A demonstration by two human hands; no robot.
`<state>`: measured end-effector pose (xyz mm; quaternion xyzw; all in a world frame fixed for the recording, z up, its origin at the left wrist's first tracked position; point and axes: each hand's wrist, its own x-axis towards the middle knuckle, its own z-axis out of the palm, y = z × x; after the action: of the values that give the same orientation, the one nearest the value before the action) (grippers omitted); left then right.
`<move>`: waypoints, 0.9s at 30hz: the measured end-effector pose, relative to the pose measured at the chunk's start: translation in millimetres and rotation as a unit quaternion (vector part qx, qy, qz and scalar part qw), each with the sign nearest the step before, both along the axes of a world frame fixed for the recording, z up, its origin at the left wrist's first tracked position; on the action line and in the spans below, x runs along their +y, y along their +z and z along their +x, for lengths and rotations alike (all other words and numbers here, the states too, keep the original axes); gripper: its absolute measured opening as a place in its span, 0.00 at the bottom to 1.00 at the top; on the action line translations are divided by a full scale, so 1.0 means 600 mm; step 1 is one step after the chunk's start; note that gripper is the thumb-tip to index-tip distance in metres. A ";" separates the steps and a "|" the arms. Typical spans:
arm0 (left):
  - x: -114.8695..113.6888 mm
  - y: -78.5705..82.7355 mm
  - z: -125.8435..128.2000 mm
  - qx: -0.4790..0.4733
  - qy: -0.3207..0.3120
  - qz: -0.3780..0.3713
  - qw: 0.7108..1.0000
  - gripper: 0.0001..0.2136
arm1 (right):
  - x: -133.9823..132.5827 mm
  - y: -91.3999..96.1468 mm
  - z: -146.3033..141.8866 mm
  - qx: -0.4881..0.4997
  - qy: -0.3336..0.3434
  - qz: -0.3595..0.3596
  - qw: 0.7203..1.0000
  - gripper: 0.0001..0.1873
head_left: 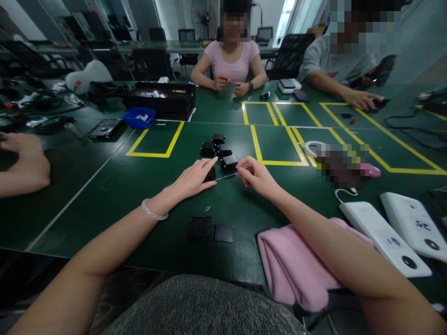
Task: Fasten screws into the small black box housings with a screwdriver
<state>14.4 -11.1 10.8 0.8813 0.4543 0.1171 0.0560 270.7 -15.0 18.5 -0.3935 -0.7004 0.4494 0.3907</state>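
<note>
My left hand (191,179) rests over a small black box (210,175) on the green table, its fingers along the top and the thumb at the near side. Much of that box is hidden under the hand. In the closed fingers of my right hand (257,177) is a screwdriver (226,177); its thin metal shaft points left, and the tip meets the box beside my left thumb. Several similar black boxes, one of them the nearest box (229,162), stand grouped just beyond my hands. Closer to me lie a few tiny screws (207,209), an open black case half (200,228) and a flat black cover (223,233).
A pink cloth (293,260) lies under my right forearm, with white power banks (386,237) to its right. Further off are a blue tray (138,117), a black toolbox (160,100) and yellow tape outlines (279,163). Two people sit opposite; another person's arm (26,163) is at left.
</note>
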 end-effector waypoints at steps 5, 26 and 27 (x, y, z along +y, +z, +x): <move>-0.002 0.002 -0.001 -0.007 -0.003 -0.001 1.000 0.38 | 0.003 -0.005 0.003 0.013 0.002 -0.014 1.000 0.09; 0.005 -0.003 -0.007 -0.009 -0.038 0.018 0.999 0.34 | 0.012 -0.019 0.004 0.025 -0.007 -0.035 0.999 0.14; 0.005 -0.003 -0.008 -0.010 -0.041 0.019 0.999 0.32 | 0.012 -0.019 0.004 0.031 -0.006 -0.035 0.999 0.14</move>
<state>9.6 -8.3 8.8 0.8988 0.4153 0.1318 0.0485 273.0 -8.0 7.2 -0.3971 -0.6690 0.4837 0.4010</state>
